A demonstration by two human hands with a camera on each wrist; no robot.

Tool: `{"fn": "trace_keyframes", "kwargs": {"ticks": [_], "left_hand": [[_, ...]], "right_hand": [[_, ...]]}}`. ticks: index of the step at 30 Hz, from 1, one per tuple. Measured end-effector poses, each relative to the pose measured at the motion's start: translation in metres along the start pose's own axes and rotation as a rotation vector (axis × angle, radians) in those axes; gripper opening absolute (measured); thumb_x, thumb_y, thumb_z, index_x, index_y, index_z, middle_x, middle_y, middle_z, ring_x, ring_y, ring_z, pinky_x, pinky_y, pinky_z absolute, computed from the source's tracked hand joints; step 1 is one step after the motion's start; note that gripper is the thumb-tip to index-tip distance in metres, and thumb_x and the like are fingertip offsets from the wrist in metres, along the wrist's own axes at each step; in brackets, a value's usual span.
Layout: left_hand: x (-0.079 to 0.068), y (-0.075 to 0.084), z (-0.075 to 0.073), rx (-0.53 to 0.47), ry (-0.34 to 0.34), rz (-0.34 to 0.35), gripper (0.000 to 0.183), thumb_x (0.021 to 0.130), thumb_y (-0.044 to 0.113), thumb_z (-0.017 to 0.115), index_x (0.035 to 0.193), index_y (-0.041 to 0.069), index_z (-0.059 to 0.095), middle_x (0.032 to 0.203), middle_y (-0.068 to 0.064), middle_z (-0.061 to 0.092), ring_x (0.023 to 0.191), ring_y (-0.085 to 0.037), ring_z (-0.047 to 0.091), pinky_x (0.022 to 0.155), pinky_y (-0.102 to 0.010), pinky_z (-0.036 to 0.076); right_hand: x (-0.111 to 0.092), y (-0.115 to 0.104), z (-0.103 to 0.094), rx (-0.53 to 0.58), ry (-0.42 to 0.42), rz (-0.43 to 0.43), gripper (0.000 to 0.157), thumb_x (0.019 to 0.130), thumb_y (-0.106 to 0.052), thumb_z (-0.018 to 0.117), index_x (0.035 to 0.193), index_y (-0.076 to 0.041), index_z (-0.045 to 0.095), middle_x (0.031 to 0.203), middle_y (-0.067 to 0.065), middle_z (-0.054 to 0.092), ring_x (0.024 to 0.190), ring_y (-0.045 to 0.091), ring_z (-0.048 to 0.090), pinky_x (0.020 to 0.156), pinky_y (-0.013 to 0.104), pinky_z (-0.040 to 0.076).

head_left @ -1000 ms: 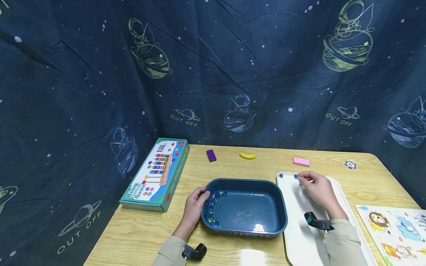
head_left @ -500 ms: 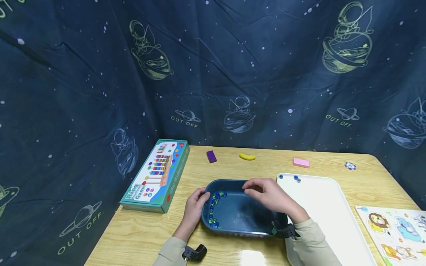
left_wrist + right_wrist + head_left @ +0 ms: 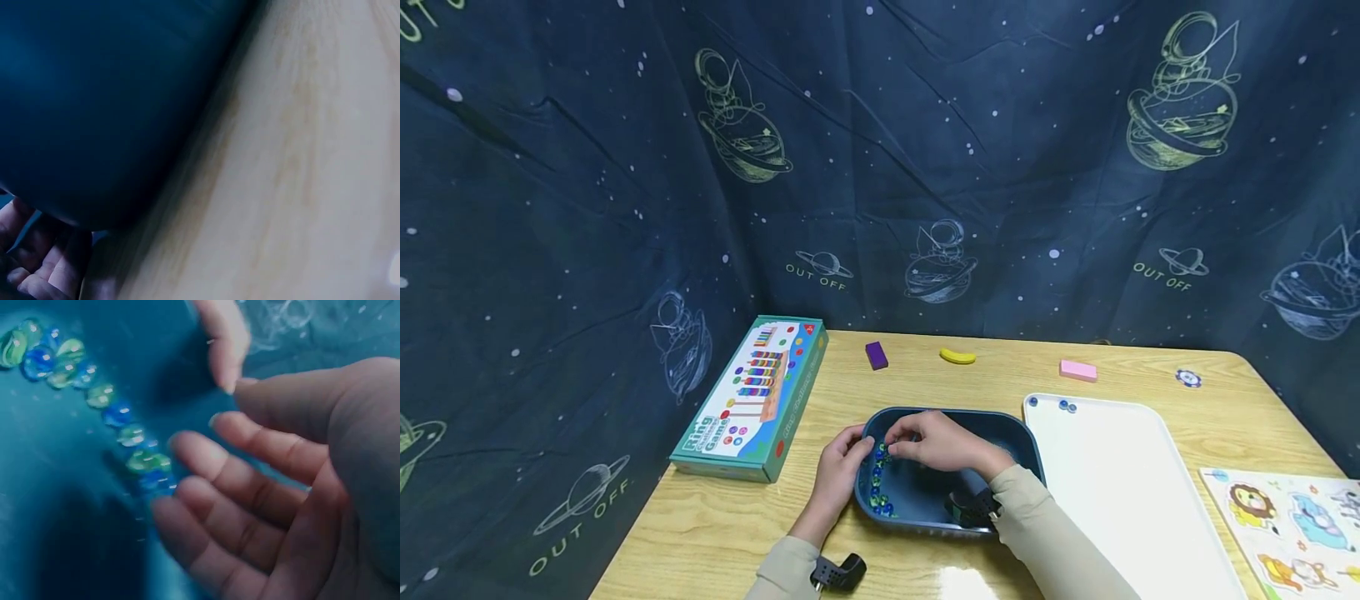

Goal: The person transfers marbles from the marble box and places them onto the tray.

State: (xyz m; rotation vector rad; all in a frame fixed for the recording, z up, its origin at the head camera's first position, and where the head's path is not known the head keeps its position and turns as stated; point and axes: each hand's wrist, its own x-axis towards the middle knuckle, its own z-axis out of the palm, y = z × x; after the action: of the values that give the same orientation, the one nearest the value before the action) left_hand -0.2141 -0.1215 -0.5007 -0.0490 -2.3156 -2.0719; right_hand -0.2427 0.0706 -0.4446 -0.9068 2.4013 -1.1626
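Note:
My left hand [image 3: 833, 475] grips the left end of a dark blue rectangular baking dish [image 3: 1028, 446], thumb over the rim. In the left wrist view, its fingers [image 3: 65, 265] lie by the dish's outer wall. Green and blue glass marbles [image 3: 876, 487] line the left side inside the dish. Over them reaches my right hand [image 3: 943, 442], fingers loosely bent. The right wrist view shows nothing held in it; its fingertips hover beside the row of marbles [image 3: 117, 414]. To the right, a white tray [image 3: 1138, 492] bears a few blue marbles [image 3: 1067, 406] along its far edge.
At the left lies a ring game box [image 3: 752, 396]. A purple block [image 3: 876, 356], a yellow toy banana [image 3: 957, 357], a pink block [image 3: 1078, 371] and a poker chip [image 3: 1188, 378] lie along the back. An animal puzzle board [image 3: 1285, 517] is at the right.
My right hand has let go of a blue marble at the tray's far edge and moved left into the dish, to the marbles there. The left hand has stayed on the dish.

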Motion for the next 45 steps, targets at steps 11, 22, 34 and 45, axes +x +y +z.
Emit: {"fn": "trace_keyframes", "kwargs": {"ticks": [11,22,34,45], "left_hand": [[-0.002,0.013,-0.001,0.003,-0.015,0.033,0.026,0.090,0.019,0.055,0.110,0.003,0.060,0.103,-0.011,0.063,0.090,-0.014,0.055,0.079,-0.021,0.043],[0.000,0.000,-0.001,0.017,0.006,0.020,0.028,0.090,0.019,0.056,0.111,0.002,0.061,0.105,-0.016,0.062,0.087,-0.010,0.055,0.078,-0.021,0.042],[-0.013,0.028,0.001,0.033,0.008,0.035,0.026,0.091,0.012,0.053,0.111,-0.004,0.058,0.105,-0.022,0.060,0.089,-0.016,0.054,0.079,-0.022,0.042],[-0.012,0.027,0.001,0.028,0.005,0.038,0.026,0.091,0.012,0.053,0.111,-0.005,0.058,0.106,-0.022,0.060,0.089,-0.016,0.054,0.079,-0.021,0.042]], "right_hand": [[0.005,0.004,0.012,-0.021,-0.042,0.022,0.021,0.087,-0.020,0.060,0.104,-0.007,0.065,0.081,-0.005,0.064,0.061,0.007,0.056,0.054,0.023,0.047],[0.003,0.006,0.029,0.364,-0.344,0.068,0.026,0.081,-0.001,0.064,0.106,0.004,0.059,0.081,0.012,0.066,0.068,0.018,0.063,0.063,0.033,0.053],[0.002,0.003,0.025,0.302,-0.535,0.001,0.024,0.077,0.007,0.058,0.099,0.001,0.062,0.083,0.002,0.065,0.076,0.004,0.059,0.068,0.021,0.049],[0.000,0.002,0.026,0.195,-0.549,-0.021,0.017,0.082,0.002,0.057,0.093,-0.008,0.065,0.075,-0.008,0.063,0.066,0.001,0.055,0.056,0.017,0.046]]}}
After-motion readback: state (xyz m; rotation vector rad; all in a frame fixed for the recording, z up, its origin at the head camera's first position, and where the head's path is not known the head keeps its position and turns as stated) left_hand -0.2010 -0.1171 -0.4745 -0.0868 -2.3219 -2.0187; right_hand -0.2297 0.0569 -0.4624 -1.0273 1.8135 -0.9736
